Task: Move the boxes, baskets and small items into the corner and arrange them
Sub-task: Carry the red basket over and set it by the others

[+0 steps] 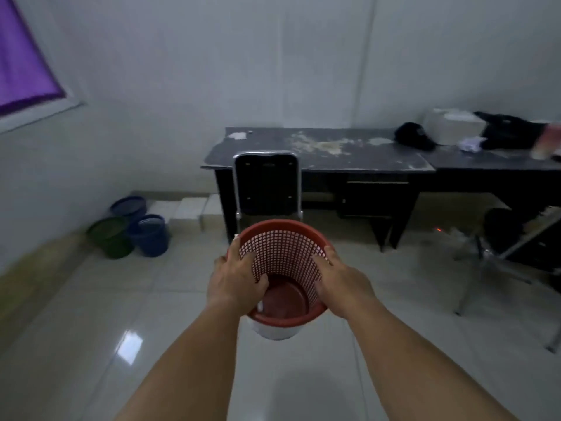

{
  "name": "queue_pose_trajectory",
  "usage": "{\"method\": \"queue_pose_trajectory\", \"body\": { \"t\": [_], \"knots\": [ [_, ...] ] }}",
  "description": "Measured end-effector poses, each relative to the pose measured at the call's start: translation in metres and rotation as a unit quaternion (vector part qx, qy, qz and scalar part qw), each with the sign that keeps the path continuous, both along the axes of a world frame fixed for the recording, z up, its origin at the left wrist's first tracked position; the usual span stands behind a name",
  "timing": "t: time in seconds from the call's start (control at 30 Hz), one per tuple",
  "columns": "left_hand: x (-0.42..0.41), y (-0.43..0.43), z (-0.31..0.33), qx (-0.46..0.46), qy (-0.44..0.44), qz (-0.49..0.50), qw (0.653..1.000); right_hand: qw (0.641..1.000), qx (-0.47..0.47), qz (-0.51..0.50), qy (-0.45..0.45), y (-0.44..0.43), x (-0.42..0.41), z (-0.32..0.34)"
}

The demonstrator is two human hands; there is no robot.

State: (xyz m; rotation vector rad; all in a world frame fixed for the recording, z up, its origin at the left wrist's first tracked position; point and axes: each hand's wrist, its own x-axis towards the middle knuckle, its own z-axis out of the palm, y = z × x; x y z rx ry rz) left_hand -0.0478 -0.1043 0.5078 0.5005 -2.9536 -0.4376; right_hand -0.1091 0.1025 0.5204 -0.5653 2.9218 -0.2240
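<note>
1. Head view: both hands grasp one red mesh basket (282, 247), held above the tiled floor (91, 314) at centre frame. The left hand (235, 284) curls over its left rim and the right hand (340, 287) over its right rim, with the fingers of each inside.
2. A white object (274, 329) shows just beneath the basket's base. Most of it is hidden, and what it is cannot be told.
3. Three more baskets stand together in the far left corner: a dark blue basket (129, 205) against the wall, with a green basket (110, 237) and a blue basket (150, 235) nearer.
4. White boxes (188, 209) line the far wall just right of them. They are partly hidden behind the counter (318, 150), so their count is unclear.
5. One black chair (267, 183) stands at the counter, directly beyond the red basket.
6. At far right a second counter (485, 161), cut off by the frame, carries dark and white items too blurred to name.
</note>
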Motion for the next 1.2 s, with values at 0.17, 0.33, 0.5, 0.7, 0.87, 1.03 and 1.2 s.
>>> {"method": "queue_pose_trajectory", "body": {
  "t": [0.17,0.33,0.5,0.7,0.87,1.03,1.2],
  "knots": [
    [-0.018,-0.071,-0.014,0.021,-0.008,0.088,0.996,0.995,0.02,0.096,-0.024,-0.087,-0.058,-0.013],
    [-0.069,-0.127,-0.021,0.039,0.011,0.161,0.986,0.987,0.017,0.16,-0.018,-0.161,-0.136,-0.009],
    [-0.101,-0.176,-0.023,0.064,0.018,0.24,0.969,0.975,0.025,0.22,-0.009,-0.233,-0.195,-0.008],
    [-0.1,-0.27,-0.049,0.099,0.012,0.338,0.936,0.952,0.048,0.3,-0.03,-0.365,-0.221,-0.035],
    [-0.1,-0.394,-0.063,0.113,0.013,0.384,0.916,0.947,0.024,0.316,-0.057,-0.503,-0.225,-0.054],
    [-0.09,-0.528,-0.061,0.1,-0.04,0.37,0.923,0.957,-0.017,0.259,-0.128,-0.639,-0.227,-0.058],
    [-0.103,-0.639,-0.069,0.107,-0.056,0.368,0.922,0.95,-0.03,0.241,-0.195,-0.748,-0.242,-0.068]
  ]
}}
